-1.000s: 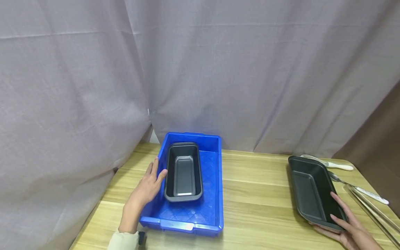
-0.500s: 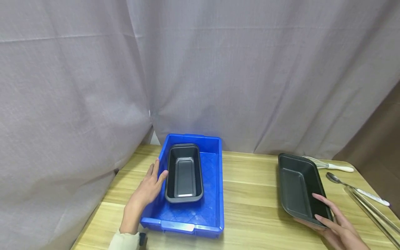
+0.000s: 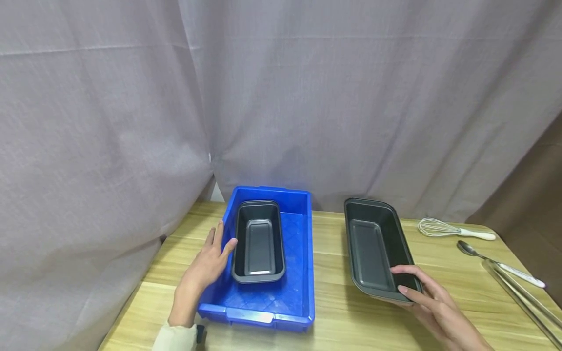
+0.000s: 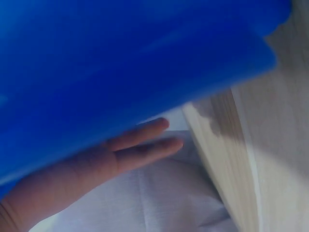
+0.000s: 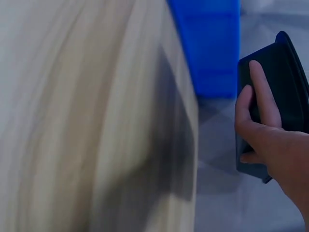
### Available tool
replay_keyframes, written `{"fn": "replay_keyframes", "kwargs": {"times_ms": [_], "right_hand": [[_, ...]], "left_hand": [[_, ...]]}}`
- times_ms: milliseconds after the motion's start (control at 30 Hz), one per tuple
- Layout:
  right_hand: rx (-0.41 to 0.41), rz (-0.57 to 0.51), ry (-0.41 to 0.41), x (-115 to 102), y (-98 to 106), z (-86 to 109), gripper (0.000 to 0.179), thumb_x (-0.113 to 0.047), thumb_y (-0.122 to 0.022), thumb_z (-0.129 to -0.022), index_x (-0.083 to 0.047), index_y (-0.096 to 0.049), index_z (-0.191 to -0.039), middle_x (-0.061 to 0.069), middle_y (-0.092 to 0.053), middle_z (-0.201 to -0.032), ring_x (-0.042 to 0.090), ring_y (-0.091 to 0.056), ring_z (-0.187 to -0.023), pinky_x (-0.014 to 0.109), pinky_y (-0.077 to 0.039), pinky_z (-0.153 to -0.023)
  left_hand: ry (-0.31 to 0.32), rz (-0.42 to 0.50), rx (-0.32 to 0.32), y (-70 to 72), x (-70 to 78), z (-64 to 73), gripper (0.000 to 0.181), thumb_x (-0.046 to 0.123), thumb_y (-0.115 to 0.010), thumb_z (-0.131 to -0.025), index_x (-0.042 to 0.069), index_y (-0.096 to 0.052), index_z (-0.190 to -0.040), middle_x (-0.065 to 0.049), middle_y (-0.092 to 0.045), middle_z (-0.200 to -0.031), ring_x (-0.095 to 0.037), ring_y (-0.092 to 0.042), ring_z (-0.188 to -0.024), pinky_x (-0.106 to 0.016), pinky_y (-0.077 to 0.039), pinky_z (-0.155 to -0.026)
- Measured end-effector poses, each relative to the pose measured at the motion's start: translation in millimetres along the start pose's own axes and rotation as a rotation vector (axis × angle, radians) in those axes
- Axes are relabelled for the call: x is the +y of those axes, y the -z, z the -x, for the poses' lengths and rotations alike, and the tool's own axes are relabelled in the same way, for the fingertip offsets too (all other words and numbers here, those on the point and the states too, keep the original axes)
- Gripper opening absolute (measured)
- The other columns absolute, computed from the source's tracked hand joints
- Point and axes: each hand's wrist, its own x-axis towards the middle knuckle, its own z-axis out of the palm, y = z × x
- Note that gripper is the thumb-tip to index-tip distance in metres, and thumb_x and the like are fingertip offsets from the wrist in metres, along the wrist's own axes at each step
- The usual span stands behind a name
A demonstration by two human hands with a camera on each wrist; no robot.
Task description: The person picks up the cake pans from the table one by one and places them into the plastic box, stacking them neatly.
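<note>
My right hand [image 3: 439, 307] grips the near right end of a dark loaf pan [image 3: 369, 253], with fingertips inside it and other fingers beneath. The pan is tilted over the table to the right of a blue bin [image 3: 296, 273]. In the right wrist view, fingers spread along the outside of the loaf pan [image 5: 285, 82]. Another dark loaf pan [image 3: 259, 248] lies inside the bin, towards its left side. My left hand [image 3: 206, 265] rests at the bin's left rim, thumb reaching over it. In the left wrist view, two straight fingers [image 4: 149, 150] show beneath the blue wall.
A whisk [image 3: 454, 229] with a white handle lies at the back right of the wooden table [image 3: 333, 302]. In front of it are a spoon [image 3: 505, 265] and a long metal utensil [image 3: 522, 297]. Grey curtain [image 3: 307, 97] hangs behind the table.
My right hand has carried the loaf pan left, away from the whisk and spoon, towards the blue bin. The left hand has stayed at the bin's rim.
</note>
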Motion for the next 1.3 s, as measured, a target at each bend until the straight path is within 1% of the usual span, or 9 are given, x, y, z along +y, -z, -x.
{"fn": "replay_keyframes", "kwargs": {"times_ms": [167,300,433,600,767,833,1000,1167,1300], "right_hand": [[-0.048,-0.039,-0.019,-17,-26,-12.7,0.045,0.000,-0.045,-0.115,-0.002,-0.046,-0.160,-0.001,-0.047,-0.157,0.013,-0.068,-0.124,0.030,-0.059,-0.102],[-0.058,-0.066,0.005,-28,-44,-25.7,0.046,0.001,-0.046,-0.114,-0.001,-0.046,-0.160,0.003,-0.045,-0.161,0.016,-0.068,-0.128,0.032,-0.058,-0.105],[-0.063,-0.105,0.033,-36,-64,-40.4,0.049,0.002,-0.049,-0.113,-0.005,-0.048,-0.161,0.005,-0.051,-0.160,0.018,-0.068,-0.131,0.032,-0.058,-0.105],[-0.055,-0.118,0.015,-47,-92,-57.4,0.050,-0.002,-0.055,-0.112,-0.010,-0.048,-0.161,0.008,-0.051,-0.159,0.017,-0.068,-0.130,0.030,-0.057,-0.105],[-0.141,-0.249,0.014,-54,-120,-76.9,0.052,0.001,-0.054,-0.111,-0.018,-0.051,-0.159,0.023,-0.041,-0.162,0.034,-0.073,-0.128,0.041,-0.058,-0.111],[-0.172,-0.286,0.009,-54,-129,-84.1,0.053,0.001,-0.054,-0.111,-0.022,-0.051,-0.158,0.030,-0.038,-0.163,0.042,-0.075,-0.125,0.046,-0.057,-0.113],[-0.195,-0.277,-0.024,-52,-150,-98.5,0.051,-0.004,-0.057,-0.111,-0.028,-0.051,-0.156,0.038,-0.038,-0.160,0.048,-0.075,-0.121,0.049,-0.053,-0.116],[-0.234,-0.247,-0.068,-48,-168,-112.9,0.052,-0.004,-0.058,-0.110,-0.019,-0.044,-0.159,0.042,-0.037,-0.157,0.058,-0.071,-0.123,0.057,-0.049,-0.119],[-0.258,-0.213,-0.107,-45,-182,-123.9,0.060,-0.003,-0.057,-0.109,-0.010,-0.035,-0.164,0.044,-0.041,-0.154,0.059,-0.072,-0.120,0.056,-0.050,-0.118]], "left_hand": [[0.071,-0.087,-0.049,26.7,45.8,18.2,0.087,0.063,-0.040,-0.115,0.008,-0.013,-0.177,-0.038,-0.011,-0.178,-0.067,-0.020,-0.159,-0.090,-0.012,-0.119],[0.094,-0.184,-0.060,34.7,62.5,25.3,0.083,0.056,-0.042,-0.117,0.006,-0.014,-0.176,-0.034,-0.005,-0.180,-0.064,-0.008,-0.163,-0.090,-0.004,-0.120],[0.086,-0.221,-0.038,34.2,62.4,25.0,0.085,0.057,-0.045,-0.115,0.005,-0.016,-0.176,-0.032,-0.001,-0.180,-0.064,-0.003,-0.163,-0.091,0.000,-0.119],[0.070,-0.253,-0.024,33.7,61.2,25.4,0.086,0.058,-0.046,-0.114,0.005,-0.018,-0.176,-0.030,0.002,-0.181,-0.061,0.004,-0.164,-0.089,0.007,-0.120],[0.036,-0.255,0.008,30.8,58.7,25.1,0.087,0.060,-0.048,-0.113,0.004,-0.023,-0.174,-0.029,0.002,-0.182,-0.058,0.009,-0.166,-0.085,0.012,-0.122],[0.024,-0.239,0.022,28.8,57.0,24.8,0.089,0.064,-0.043,-0.113,0.003,-0.024,-0.174,-0.029,0.001,-0.182,-0.058,0.008,-0.166,-0.084,0.013,-0.123],[0.017,-0.209,0.021,27.2,56.2,24.7,0.086,0.064,-0.037,-0.114,0.002,-0.025,-0.174,-0.029,0.001,-0.182,-0.059,0.007,-0.166,-0.084,0.012,-0.123],[0.044,-0.202,-0.012,30.7,58.0,26.4,0.077,0.051,-0.040,-0.118,0.005,-0.019,-0.175,-0.027,0.005,-0.182,-0.057,0.010,-0.166,-0.084,0.013,-0.123],[0.049,-0.179,-0.021,32.6,58.0,26.5,0.074,0.048,-0.037,-0.119,0.005,-0.016,-0.176,-0.026,0.007,-0.182,-0.057,0.011,-0.166,-0.083,0.015,-0.122]]}}
